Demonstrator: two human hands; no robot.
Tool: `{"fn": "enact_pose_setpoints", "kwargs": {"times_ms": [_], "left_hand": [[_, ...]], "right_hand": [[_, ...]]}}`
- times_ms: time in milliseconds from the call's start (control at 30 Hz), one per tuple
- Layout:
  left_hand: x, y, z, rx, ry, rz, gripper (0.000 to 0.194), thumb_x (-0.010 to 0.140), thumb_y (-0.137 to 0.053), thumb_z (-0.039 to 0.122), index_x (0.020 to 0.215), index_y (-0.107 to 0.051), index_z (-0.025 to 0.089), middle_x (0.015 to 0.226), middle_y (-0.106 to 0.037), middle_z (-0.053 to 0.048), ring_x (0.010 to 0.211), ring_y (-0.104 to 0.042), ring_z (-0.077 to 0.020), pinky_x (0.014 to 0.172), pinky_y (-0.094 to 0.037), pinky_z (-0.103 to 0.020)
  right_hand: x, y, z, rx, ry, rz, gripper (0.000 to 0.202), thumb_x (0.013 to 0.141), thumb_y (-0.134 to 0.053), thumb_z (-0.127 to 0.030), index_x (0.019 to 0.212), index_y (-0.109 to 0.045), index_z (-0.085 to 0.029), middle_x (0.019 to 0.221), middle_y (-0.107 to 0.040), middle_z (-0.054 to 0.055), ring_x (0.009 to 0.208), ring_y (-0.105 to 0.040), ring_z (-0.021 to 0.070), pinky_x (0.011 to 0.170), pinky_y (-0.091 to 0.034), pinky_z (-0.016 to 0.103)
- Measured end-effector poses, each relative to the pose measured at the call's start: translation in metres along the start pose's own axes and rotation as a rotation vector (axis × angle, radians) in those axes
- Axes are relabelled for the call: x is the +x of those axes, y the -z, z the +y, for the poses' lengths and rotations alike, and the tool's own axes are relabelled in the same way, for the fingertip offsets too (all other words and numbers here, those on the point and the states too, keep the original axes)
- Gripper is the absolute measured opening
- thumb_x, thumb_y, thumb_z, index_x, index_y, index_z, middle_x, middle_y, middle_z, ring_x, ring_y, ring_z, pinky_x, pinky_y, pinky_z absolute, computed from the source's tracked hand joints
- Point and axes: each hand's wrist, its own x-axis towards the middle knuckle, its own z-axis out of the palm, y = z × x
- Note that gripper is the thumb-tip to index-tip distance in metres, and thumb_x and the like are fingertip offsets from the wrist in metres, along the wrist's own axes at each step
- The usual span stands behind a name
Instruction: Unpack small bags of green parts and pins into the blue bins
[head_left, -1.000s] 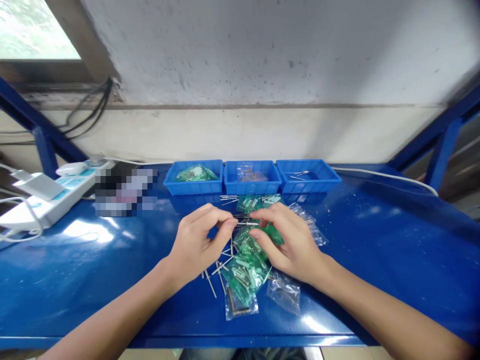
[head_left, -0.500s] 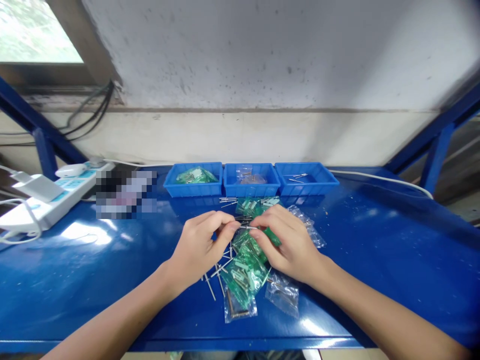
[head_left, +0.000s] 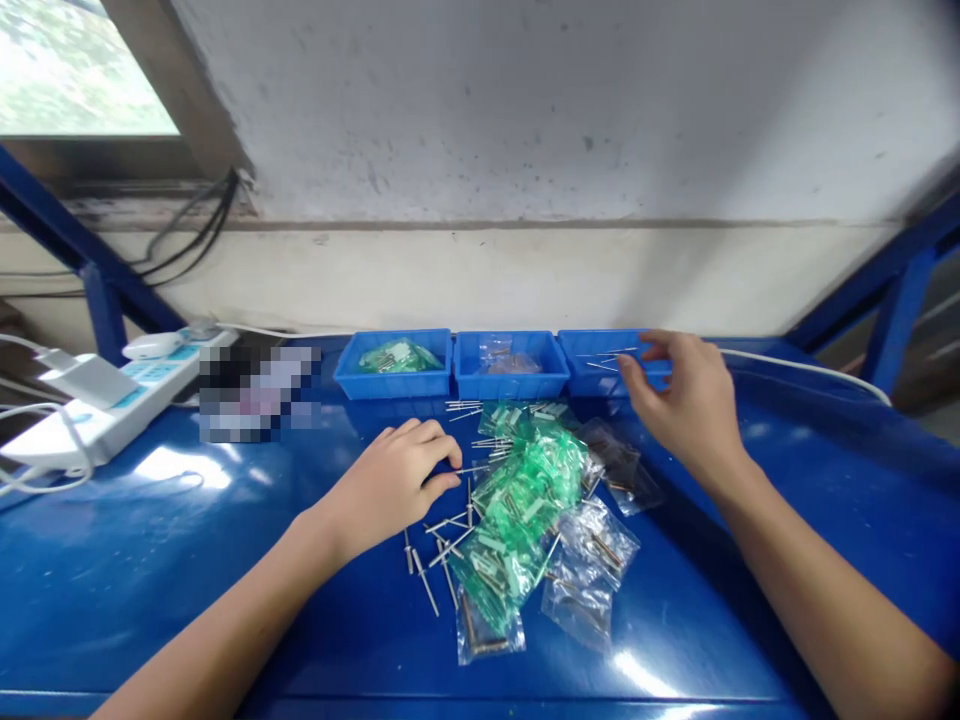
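Note:
My left hand (head_left: 401, 485) pinches one end of a thin metal rivet (head_left: 474, 469) beside the pile. My right hand (head_left: 686, 400) is over the right edge of the right blue bin (head_left: 589, 382), fingers apart, with nothing visible between them. Several thin rivets (head_left: 602, 357) lie in that bin. Between my hands is a pile of green plastic bags (head_left: 525, 500) with small parts inside. Clear bags (head_left: 592, 545) lie at its right and front. Loose rivets (head_left: 446, 545) are scattered at its left, and more lie behind it.
The left blue bin (head_left: 394, 385) holds green bags, and the middle blue bin (head_left: 511, 386) holds clear ones. A white power strip (head_left: 97, 400) with plugs and cables sits at the left. A blurred object (head_left: 255, 395) lies beside it.
My right hand has let go of the rivet and moved right and back to the right bin. My left hand has stayed near the pile, still holding a rivet.

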Motion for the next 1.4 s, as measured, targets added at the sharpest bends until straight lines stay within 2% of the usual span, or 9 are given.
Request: {"fn": "enact_pose_setpoints", "kwargs": {"times_ms": [100,233,333,500,733,900,1033,1233,1400], "left_hand": [[0.002,-0.006,0.0,-0.024,0.001,0.024,0.012,0.088,-0.048,0.02,0.08,-0.057,0.02,0.083,-0.061,-0.002,0.077,-0.053,-0.0178,0.072,-0.041,-0.033],[0.005,-0.006,0.007,-0.105,-0.002,0.122,0.013,0.09,-0.043,0.015,0.082,-0.052,0.019,0.08,-0.059,-0.002,0.075,-0.051,-0.0173,0.07,-0.042,-0.032],[0.005,-0.004,0.018,-0.205,-0.053,0.164,0.014,0.092,-0.04,0.013,0.086,-0.051,0.019,0.083,-0.058,-0.002,0.08,-0.051,-0.0163,0.073,-0.043,-0.03],[0.003,-0.006,0.031,-0.302,-0.065,0.194,0.014,0.093,-0.039,0.014,0.09,-0.051,0.019,0.084,-0.057,-0.001,0.081,-0.053,-0.0145,0.073,-0.045,-0.028],[0.002,-0.01,0.026,-0.307,0.007,0.315,0.011,0.091,-0.043,0.015,0.093,-0.053,0.02,0.086,-0.059,-0.002,0.078,-0.057,-0.0139,0.07,-0.047,-0.028],[0.001,-0.008,0.029,-0.291,-0.084,0.366,0.011,0.088,-0.052,0.016,0.098,-0.055,0.017,0.086,-0.059,-0.002,0.08,-0.056,-0.0127,0.073,-0.046,-0.026],[0.003,-0.008,0.028,-0.259,-0.139,0.419,0.008,0.088,-0.053,0.015,0.094,-0.057,0.016,0.084,-0.061,-0.001,0.08,-0.054,-0.0122,0.073,-0.045,-0.025],[0.003,-0.005,0.028,-0.231,-0.111,0.403,0.011,0.09,-0.047,0.015,0.087,-0.057,0.015,0.079,-0.061,-0.001,0.077,-0.053,-0.0125,0.071,-0.043,-0.026],[0.001,-0.003,0.029,-0.219,-0.103,0.367,0.019,0.091,-0.045,0.017,0.078,-0.057,0.015,0.069,-0.059,0.0,0.068,-0.053,-0.0118,0.065,-0.042,-0.026]], "right_hand": [[-0.018,0.001,-0.032,0.166,0.051,-0.071,0.024,0.085,-0.053,-0.032,0.103,-0.058,-0.018,0.077,-0.061,0.006,0.075,-0.054,0.022,0.066,-0.044,0.036],[-0.042,0.003,-0.08,0.394,0.284,-0.298,0.021,0.086,-0.052,-0.026,0.104,-0.058,-0.016,0.081,-0.061,0.006,0.078,-0.053,0.0207,0.07,-0.045,0.036],[-0.052,0.004,-0.096,0.445,0.428,-0.426,0.017,0.087,-0.051,-0.022,0.1,-0.06,-0.015,0.084,-0.061,0.008,0.079,-0.051,0.0198,0.07,-0.044,0.035],[-0.053,0.006,-0.095,0.467,0.463,-0.445,0.013,0.088,-0.049,-0.019,0.09,-0.061,-0.016,0.081,-0.059,0.007,0.076,-0.05,0.0185,0.067,-0.042,0.033],[-0.05,0.011,-0.096,0.447,0.494,-0.415,0.013,0.086,-0.052,-0.02,0.09,-0.062,-0.014,0.083,-0.059,0.008,0.08,-0.048,0.0193,0.071,-0.042,0.034],[-0.051,0.01,-0.098,0.451,0.439,-0.357,0.013,0.087,-0.051,-0.017,0.086,-0.062,-0.011,0.081,-0.059,0.008,0.078,-0.047,0.0181,0.071,-0.042,0.032],[-0.052,0.011,-0.099,0.479,0.425,-0.333,0.014,0.087,-0.05,-0.018,0.084,-0.062,-0.011,0.078,-0.059,0.007,0.076,-0.047,0.0172,0.071,-0.042,0.031],[-0.053,0.012,-0.099,0.488,0.419,-0.333,0.018,0.086,-0.055,-0.023,0.097,-0.06,-0.011,0.086,-0.06,0.008,0.081,-0.05,0.0188,0.074,-0.043,0.033],[-0.053,0.011,-0.098,0.488,0.45,-0.335,0.01,0.088,-0.05,-0.016,0.09,-0.059,-0.013,0.082,-0.059,0.008,0.077,-0.051,0.0173,0.069,-0.043,0.031]]}}
